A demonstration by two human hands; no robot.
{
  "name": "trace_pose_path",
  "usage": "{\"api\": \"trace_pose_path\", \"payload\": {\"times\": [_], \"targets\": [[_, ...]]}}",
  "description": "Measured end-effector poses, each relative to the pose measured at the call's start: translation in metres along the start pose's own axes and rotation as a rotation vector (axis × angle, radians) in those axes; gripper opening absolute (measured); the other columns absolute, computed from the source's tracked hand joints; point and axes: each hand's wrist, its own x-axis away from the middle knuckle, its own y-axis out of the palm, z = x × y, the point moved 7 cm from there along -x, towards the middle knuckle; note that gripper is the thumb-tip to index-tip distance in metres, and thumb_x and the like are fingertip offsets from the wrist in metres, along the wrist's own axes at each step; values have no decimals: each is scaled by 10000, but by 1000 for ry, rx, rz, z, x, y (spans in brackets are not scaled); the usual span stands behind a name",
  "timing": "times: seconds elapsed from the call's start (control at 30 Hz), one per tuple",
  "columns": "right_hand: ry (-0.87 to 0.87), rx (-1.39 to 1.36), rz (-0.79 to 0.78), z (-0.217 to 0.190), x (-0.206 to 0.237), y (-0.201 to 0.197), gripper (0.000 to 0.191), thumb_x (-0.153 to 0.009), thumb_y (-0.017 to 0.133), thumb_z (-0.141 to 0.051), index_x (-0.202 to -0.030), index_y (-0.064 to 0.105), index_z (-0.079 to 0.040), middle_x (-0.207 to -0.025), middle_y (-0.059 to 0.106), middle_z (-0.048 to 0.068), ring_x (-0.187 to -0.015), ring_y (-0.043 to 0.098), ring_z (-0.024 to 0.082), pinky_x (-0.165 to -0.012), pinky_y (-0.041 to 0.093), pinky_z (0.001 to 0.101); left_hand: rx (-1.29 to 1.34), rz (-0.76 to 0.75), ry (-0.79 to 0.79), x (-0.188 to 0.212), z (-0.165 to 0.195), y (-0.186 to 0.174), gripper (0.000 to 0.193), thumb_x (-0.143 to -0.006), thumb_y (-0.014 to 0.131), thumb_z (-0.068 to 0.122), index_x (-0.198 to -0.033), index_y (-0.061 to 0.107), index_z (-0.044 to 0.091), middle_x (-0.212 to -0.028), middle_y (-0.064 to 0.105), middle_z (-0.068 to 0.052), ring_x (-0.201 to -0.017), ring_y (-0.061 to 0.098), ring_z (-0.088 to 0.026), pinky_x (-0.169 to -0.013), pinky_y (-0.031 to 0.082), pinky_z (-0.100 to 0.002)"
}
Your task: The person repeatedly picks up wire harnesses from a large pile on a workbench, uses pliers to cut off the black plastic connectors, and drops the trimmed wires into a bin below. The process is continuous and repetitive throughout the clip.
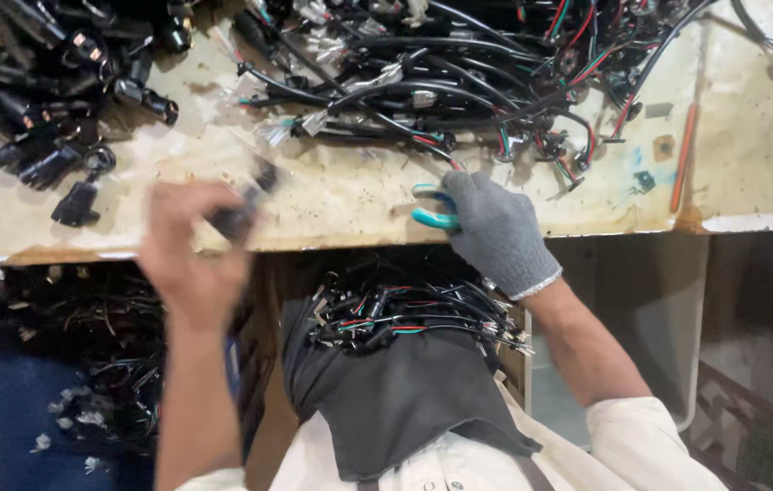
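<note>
Head view: we see both hands at the bench edge.
Left hand (194,259): bare, blurred, closed round a black connector part (239,216); grip probably firm.
Right hand (495,232): grey glove, fingers curled on teal-handled cutters (432,207) at the bench (332,195) edge.
Done, we judge: wire bundle (404,318) on lap cloth (404,400).
Left: harness tangle (459,82), black connectors (50,136) unsorted.

Right hand (495,232) at 2 o'clock: grey knitted work glove, paler ribbed cuff at wrist. Left hand (188,250) at 9 o'clock: bare, motion-blurred. Both forearms uncovered; cream sleeves pushed up near elbows. Dark grey cloth draped over lap at 6 o'clock.
</note>
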Motion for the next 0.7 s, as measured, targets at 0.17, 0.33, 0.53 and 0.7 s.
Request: {"api": "trace_pose_path", "payload": {"times": [0.17,0.33,0.53,0.7], "targets": [[255,-598,86,27,5,-9,186,-909,657,-78,-1091,669,-36,-826,677,58,-712,667,218,-606,538,370,1147,-265,-266,25,69,77,299,-947,790,310,-1105,620,121,-1093,639,-57,-1042,654,-150,-949,548,-336],[198,-1459,157,-13,41,-28,76,-931,695,-71,-903,625,-61,-762,620,55,-668,598,171,-581,467,323,1219,-547,-663,66,76,111,375,-999,705,327,-1273,574,107,-962,586,-32,-849,539,-82,-769,448,-251],[-513,-263,-119,-86,46,-42,181,-773,781,-205,-942,750,-149,-715,627,56,-618,629,279,-538,455,422,797,-636,-615,82,63,112,340,-1032,645,280,-1250,675,20,-992,700,-80,-869,637,-139,-788,512,-278],[-26,-682,9,-62,21,-38,183,-874,740,-103,-1037,662,-72,-896,698,95,-812,707,270,-708,552,370,399,-497,-279,60,79,111,291,-1000,681,208,-1204,658,3,-1104,746,-148,-1022,749,-255,-900,560,-308]]}}
